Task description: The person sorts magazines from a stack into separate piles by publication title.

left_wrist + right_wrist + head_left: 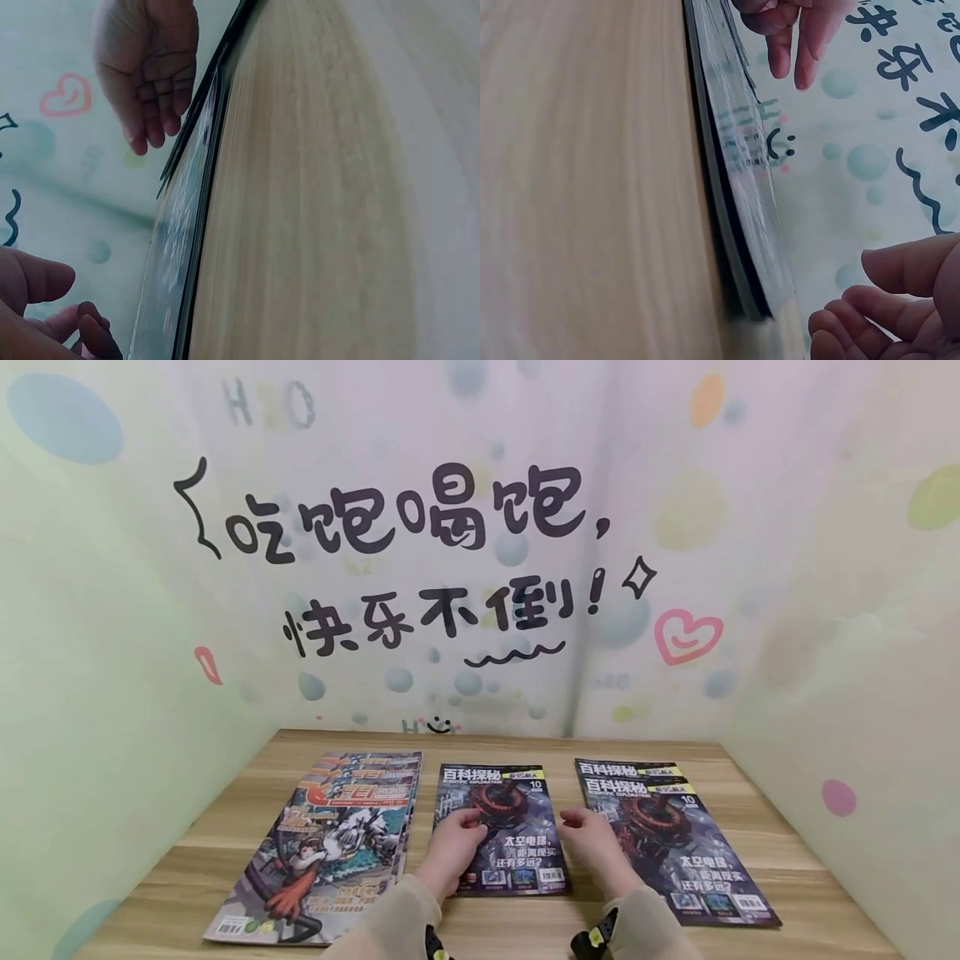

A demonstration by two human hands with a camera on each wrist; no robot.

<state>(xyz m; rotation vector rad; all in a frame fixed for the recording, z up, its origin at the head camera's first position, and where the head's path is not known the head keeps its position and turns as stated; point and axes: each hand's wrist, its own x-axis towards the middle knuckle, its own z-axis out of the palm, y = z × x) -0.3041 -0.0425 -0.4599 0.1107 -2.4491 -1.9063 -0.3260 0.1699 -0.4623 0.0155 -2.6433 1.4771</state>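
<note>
A dark magazine with a red ring-shaped machine on its cover lies flat in the middle of the table. My left hand is over its left side in the head view. In the left wrist view that hand has loosely bent fingers, thumb apart, with nothing held. Beside the magazine's right edge is my right hand, its wrist overlapping the neighbouring magazine in the head view. The right wrist view has the right hand's thumb and relaxed fingers apart and holding nothing.
Several comic-style magazines lie overlapped on the left of the wooden table. At right, a second copy peeks out behind the top one. Printed curtain-like walls close off the back and sides.
</note>
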